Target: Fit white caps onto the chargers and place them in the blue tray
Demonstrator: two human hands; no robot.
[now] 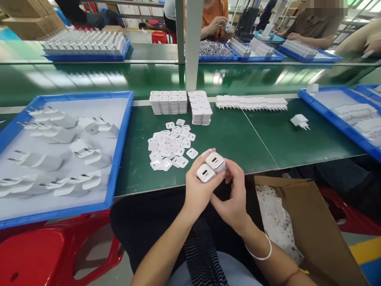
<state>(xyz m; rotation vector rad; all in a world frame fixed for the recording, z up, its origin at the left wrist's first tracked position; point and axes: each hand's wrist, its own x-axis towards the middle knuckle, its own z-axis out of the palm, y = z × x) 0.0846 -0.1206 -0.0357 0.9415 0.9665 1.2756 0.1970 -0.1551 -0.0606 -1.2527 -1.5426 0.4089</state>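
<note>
We've got two white chargers side by side above our lap, just off the near edge of the green table. Our left hand has its fingers wrapped around the nearer one, and our right hand pinches the farther one. Just beyond lies a scatter of small white stickers. A blue tray of chargers sits to the left, and a cardboard box stands open at our right.

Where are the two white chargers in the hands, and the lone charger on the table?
two white chargers (210, 167), head view, on their port faces.
lone charger (299, 120), head view, on its body.
</note>
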